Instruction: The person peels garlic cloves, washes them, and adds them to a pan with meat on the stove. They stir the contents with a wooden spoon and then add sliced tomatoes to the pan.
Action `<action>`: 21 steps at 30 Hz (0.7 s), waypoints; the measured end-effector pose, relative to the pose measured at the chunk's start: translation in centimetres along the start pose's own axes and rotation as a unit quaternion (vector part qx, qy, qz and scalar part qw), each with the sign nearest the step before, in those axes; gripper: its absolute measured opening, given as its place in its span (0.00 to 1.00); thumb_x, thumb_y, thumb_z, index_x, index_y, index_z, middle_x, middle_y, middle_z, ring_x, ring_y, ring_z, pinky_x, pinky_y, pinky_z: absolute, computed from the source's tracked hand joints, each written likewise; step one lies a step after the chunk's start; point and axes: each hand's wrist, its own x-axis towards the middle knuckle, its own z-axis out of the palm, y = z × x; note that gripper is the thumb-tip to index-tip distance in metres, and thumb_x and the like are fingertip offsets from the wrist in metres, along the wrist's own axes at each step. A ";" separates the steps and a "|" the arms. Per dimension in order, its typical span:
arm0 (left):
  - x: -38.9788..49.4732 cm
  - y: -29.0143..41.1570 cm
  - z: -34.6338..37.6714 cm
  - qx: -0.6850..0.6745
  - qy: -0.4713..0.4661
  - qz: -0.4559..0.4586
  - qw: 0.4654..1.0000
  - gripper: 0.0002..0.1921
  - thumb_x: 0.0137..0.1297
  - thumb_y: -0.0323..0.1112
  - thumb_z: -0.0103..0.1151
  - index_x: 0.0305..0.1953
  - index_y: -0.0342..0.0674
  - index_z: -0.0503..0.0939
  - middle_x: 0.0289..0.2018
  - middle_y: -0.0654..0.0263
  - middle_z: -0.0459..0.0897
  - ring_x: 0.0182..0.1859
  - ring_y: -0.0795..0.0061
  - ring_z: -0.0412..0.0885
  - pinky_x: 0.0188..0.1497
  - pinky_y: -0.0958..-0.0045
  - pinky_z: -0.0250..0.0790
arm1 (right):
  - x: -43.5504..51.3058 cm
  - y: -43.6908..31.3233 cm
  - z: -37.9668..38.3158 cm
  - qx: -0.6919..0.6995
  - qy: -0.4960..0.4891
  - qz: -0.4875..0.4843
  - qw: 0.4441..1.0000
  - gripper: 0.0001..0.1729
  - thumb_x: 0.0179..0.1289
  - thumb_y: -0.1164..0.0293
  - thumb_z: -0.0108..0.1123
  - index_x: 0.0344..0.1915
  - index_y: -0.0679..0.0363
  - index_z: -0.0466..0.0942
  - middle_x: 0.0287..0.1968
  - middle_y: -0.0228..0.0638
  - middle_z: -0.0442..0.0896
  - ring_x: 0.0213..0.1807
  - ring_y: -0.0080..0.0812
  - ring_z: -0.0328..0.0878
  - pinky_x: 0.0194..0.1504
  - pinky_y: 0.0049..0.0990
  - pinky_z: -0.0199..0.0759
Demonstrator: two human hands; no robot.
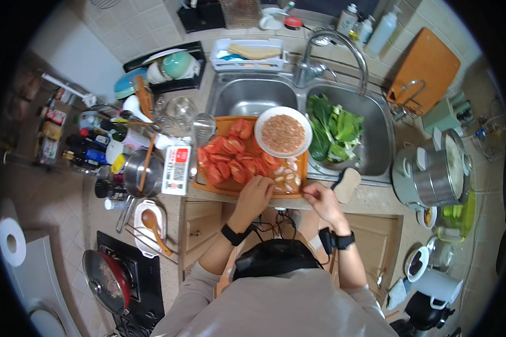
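Note:
An orange cutting board (pixel 200 184) lies before me at the counter's front edge, partly over the sink. Cut red tomato wedges (pixel 232 145) cover its left and middle. Several pale garlic cloves (pixel 289 179) are scattered at its right front. A white bowl (pixel 259 139) of light-brown, crumbly food (pixel 283 133) rests at the board's back right. My left hand (pixel 252 198) is over the front edge, close to the tomatoes, its fingers bent and their tips partly hidden. My right hand (pixel 324 204) is at the front right corner, thumb and fingers nearly together; whether something small is between them cannot be told.
Leafy greens (pixel 335 128) lie in the right sink basin (pixel 377 147). A kitchen scale (pixel 176 170) and a steel saucepan (pixel 141 172) stand left. A lidded red pan (pixel 109 282) sits on the stove (pixel 149 274). At right is a steamer pot (pixel 430 168).

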 end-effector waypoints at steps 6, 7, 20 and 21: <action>0.8 0.4 1.4 0.021 -0.020 0.012 1.000 0.09 0.60 0.28 0.60 0.42 0.36 0.78 0.37 0.58 0.78 0.45 0.56 0.77 0.48 0.61 0.70 | 3.0 0.5 1.6 -0.022 0.063 -0.006 0.998 0.12 0.59 0.77 0.64 0.44 0.64 0.78 0.34 0.40 0.83 0.34 0.33 0.81 0.40 0.30 0.76; 1.1 0.3 1.7 0.032 -0.016 0.019 0.999 0.09 0.60 0.28 0.60 0.43 0.36 0.78 0.37 0.58 0.78 0.45 0.57 0.77 0.49 0.61 0.70 | 3.4 0.6 1.6 -0.035 0.069 0.002 0.997 0.13 0.60 0.76 0.65 0.46 0.65 0.78 0.34 0.38 0.84 0.34 0.31 0.81 0.40 0.29 0.76; 1.8 -2.3 4.2 0.179 -0.063 0.044 0.981 0.12 0.59 0.34 0.61 0.44 0.39 0.79 0.34 0.61 0.78 0.42 0.60 0.76 0.44 0.61 0.70 | 5.8 1.0 4.1 -0.049 0.069 0.051 0.995 0.20 0.51 0.66 0.74 0.37 0.64 0.74 0.26 0.39 0.81 0.28 0.35 0.79 0.33 0.33 0.73; 1.9 -2.5 4.3 0.181 -0.065 0.044 0.980 0.12 0.59 0.35 0.60 0.43 0.39 0.79 0.34 0.61 0.77 0.42 0.60 0.76 0.44 0.61 0.70 | 5.9 1.0 4.3 -0.066 0.074 0.047 0.994 0.19 0.50 0.66 0.74 0.36 0.64 0.75 0.26 0.39 0.81 0.28 0.36 0.80 0.33 0.33 0.74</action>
